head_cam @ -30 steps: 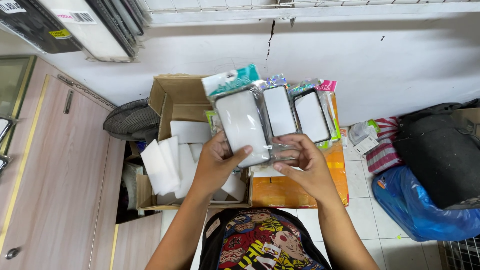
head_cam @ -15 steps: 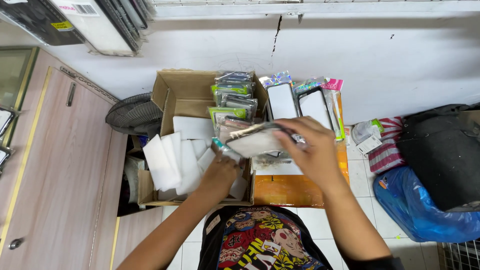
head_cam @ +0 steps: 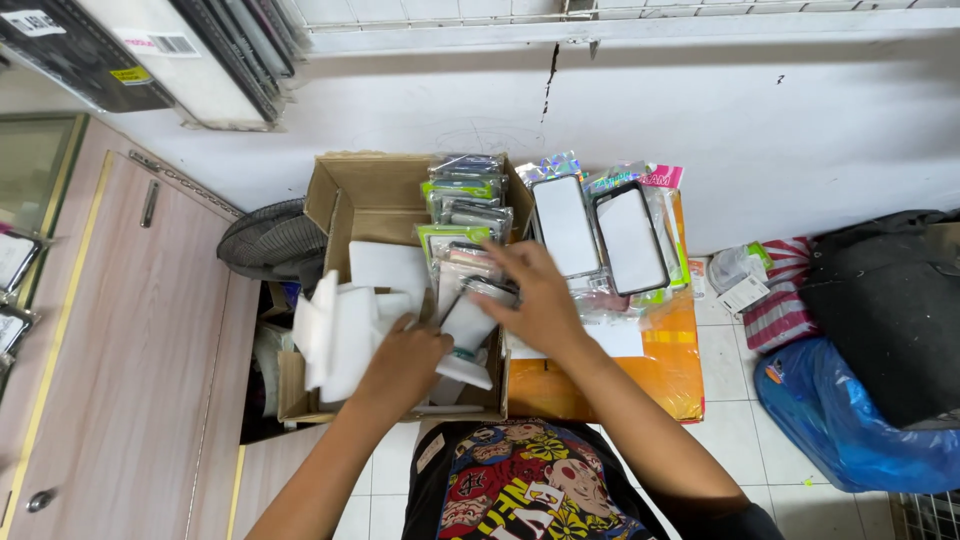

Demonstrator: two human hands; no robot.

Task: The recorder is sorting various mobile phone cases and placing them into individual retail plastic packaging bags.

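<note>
Both hands are down in the box [head_cam: 340, 190]. Right hand [head_cam: 535, 300] grips a case [head_cam: 470, 318], left hand [head_cam: 405, 362] rests open on white packs [head_cam: 345, 330] beside it.

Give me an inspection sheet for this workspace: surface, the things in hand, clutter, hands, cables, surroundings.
Surface: orange box top and white tiled floor.
Things in hand: clear packet over the open cardboard box, which holds white foam pieces and a row of packets.
Clutter: two phone cases in shiny packets on the orange box.
Hands: left hand inside the cardboard box; right hand on the clear packet.
Cables: nothing seen.
Surroundings: fan, wooden cabinet, blue bag, cracked white wall.
</note>
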